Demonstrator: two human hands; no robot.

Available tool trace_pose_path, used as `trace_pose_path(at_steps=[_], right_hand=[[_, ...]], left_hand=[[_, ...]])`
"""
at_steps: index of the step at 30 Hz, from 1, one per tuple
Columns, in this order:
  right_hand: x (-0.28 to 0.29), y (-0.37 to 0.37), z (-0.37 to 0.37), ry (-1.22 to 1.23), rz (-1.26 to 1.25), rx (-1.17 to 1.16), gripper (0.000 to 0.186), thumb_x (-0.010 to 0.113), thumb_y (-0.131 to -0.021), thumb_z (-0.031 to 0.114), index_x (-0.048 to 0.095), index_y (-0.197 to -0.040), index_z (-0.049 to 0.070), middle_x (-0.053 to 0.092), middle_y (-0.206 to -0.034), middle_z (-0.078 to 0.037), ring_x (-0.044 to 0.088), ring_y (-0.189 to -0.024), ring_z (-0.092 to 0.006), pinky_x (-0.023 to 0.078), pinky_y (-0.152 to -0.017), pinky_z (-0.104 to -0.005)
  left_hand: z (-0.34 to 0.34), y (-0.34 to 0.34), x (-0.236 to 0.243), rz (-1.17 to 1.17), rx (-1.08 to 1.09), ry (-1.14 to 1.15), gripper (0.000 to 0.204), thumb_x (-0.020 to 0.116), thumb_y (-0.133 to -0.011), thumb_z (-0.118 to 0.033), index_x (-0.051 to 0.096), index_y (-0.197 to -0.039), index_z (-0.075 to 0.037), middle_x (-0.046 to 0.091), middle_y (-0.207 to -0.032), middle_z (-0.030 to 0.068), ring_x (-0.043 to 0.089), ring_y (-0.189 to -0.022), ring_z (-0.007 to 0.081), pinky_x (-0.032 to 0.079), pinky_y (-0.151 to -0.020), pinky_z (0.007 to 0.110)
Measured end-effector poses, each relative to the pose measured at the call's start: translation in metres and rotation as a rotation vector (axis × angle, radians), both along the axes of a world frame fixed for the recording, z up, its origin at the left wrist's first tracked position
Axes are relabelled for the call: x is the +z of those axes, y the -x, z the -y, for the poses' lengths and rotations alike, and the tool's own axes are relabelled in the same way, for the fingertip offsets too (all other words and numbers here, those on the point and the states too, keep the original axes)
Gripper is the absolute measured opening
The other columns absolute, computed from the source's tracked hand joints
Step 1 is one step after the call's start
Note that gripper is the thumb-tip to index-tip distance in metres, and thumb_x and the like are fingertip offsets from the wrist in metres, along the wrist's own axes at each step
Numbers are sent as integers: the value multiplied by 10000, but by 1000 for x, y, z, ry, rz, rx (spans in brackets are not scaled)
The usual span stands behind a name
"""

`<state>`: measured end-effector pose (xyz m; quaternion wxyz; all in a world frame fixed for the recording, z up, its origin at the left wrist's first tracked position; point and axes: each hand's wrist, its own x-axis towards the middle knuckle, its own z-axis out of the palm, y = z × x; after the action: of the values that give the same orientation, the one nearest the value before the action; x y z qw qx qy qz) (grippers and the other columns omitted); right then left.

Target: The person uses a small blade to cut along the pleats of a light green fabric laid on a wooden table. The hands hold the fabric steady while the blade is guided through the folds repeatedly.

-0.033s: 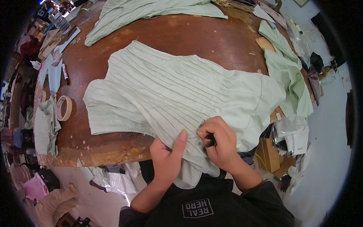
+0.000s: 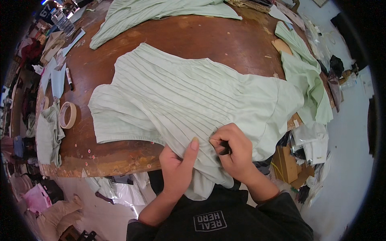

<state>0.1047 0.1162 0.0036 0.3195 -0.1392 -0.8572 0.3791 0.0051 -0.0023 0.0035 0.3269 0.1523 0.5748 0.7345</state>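
On the left of the tabletop [image 2: 257,44], a crumpled pale cloth [image 2: 49,136] lay over the edge, with a roll of tape [image 2: 73,115] just beside it and a marker [image 2: 69,78] farther back. Next came the pale green garment [image 2: 181,92], spread across the middle, its near side drawn over the edge toward the person. Its pleats and joined panels looked already sewn; the close handling of one small spot at the near side seemed under way and unfinished, with the garment neither folded nor set aside. The left hand [image 2: 177,168] was clamped on that near side, thumb on top. The right hand [image 2: 235,152] was curled around a small dark thing [image 2: 225,149], its fingertips together at the pleats. Farther right, a green cloth [image 2: 305,90] hung over the table's edge, above an open cardboard box [image 2: 284,164].

As for what was hard to make out, a second pleated piece [image 2: 161,12] at the far side was cut off by the upper rim. The left fingers were hidden beneath the fabric, and the right palm covered most of the dark thing, so its kind could not be told.
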Motion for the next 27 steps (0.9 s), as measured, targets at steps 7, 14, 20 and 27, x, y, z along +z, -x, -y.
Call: trace_pose_path(at_steps=[7, 14, 20, 27], right_hand=[[26, -16, -4, 76, 174, -11, 262, 699, -760, 59, 586, -993, 22, 599, -867, -132, 586, -764, -282, 472, -647, -326], [19, -14, -10, -350, 132, -34, 354, 766, -670, 88, 626, -984, 8, 644, -859, -107, 557, -681, -250, 454, -602, -325], [26, -10, -13, -595, 123, -47, 332, 760, -632, 111, 676, -947, 50, 654, -873, -26, 523, -660, -172, 401, -539, -279], [25, -12, -16, -693, 143, -35, 329, 694, -629, 118, 682, -953, 67, 648, -892, 5, 505, -678, -141, 373, -536, -253]], left_hand=[[-1, 3, -2, 37, 37, -16, 209, 639, -904, -83, 608, -1048, 65, 663, -990, 67, 578, -882, 79, 459, -792, 232], [-8, 4, -2, 64, 45, -46, 220, 642, -902, -82, 600, -1061, 65, 663, -1006, 71, 584, -896, 81, 460, -802, 234], [-8, 4, -2, 41, 48, -41, 227, 642, -903, -80, 596, -1071, 64, 662, -1015, 74, 582, -898, 80, 460, -804, 232], [-8, 4, -1, 51, 34, -52, 222, 640, -904, -78, 595, -1069, 64, 659, -1015, 73, 578, -896, 77, 460, -796, 229]])
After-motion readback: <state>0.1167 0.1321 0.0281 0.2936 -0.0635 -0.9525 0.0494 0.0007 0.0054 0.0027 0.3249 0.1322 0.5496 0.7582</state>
